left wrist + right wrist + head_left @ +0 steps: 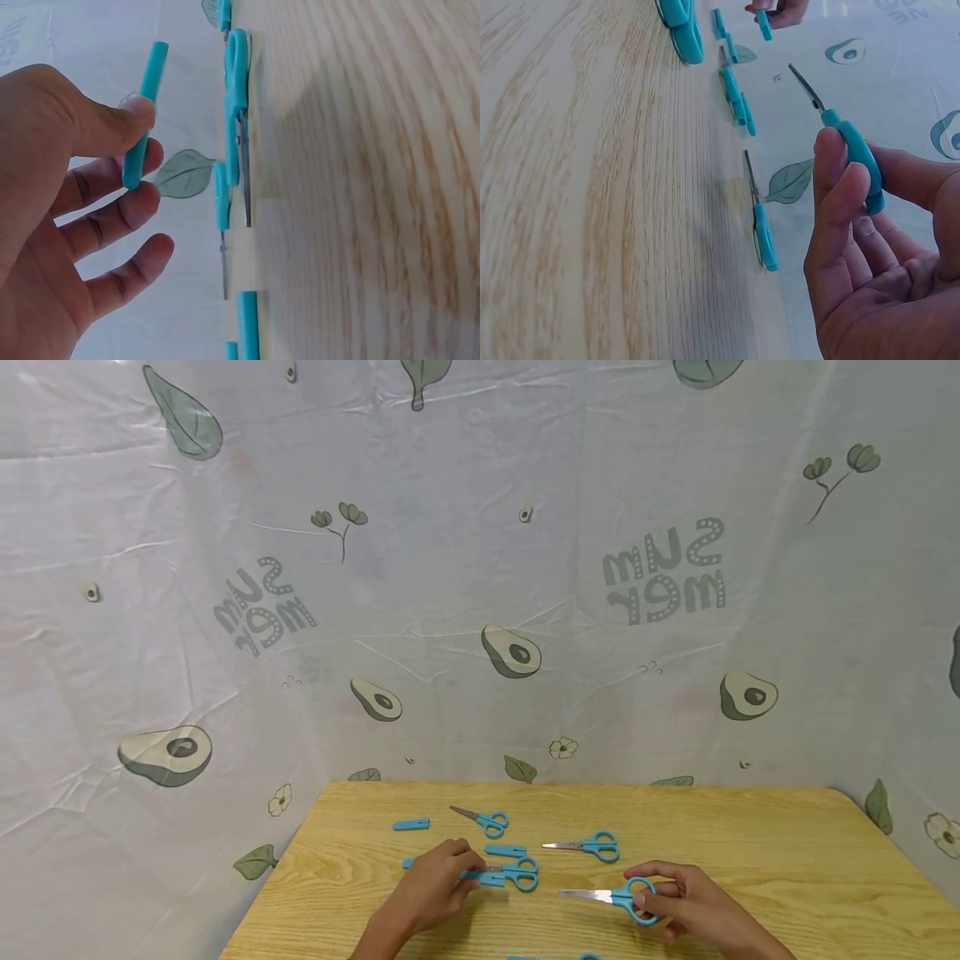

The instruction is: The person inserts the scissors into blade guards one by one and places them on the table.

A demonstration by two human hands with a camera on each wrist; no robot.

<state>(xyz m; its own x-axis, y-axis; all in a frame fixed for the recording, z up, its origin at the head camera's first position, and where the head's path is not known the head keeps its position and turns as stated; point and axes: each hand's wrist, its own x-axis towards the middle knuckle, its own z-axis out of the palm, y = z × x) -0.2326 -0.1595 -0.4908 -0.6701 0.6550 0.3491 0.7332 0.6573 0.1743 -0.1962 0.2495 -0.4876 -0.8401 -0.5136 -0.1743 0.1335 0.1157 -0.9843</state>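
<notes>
My left hand (431, 885) pinches a slim blue scissors cover (154, 71) between thumb and fingertips, raised above the table. In my right hand (693, 906), thumb and fingers hold a pair of blue-handled scissors (859, 154) by the handle loops. Their bare metal blades point left, toward the left hand, apart from the cover. Just behind the held cover in the head view lies another pair of scissors (527, 868), its blade tips hidden by the left hand. A further pair of scissors (600, 847) lies beyond the right hand, blades bare.
On the wooden table (787, 852), farther back, lie scissors (495, 823) and a blue cover (411, 824). Another cover (506, 851) lies mid-table; a blue tip (407, 863) shows left of the left hand. More blue pieces are cut off by the bottom edge. A printed curtain (450, 568) hangs behind.
</notes>
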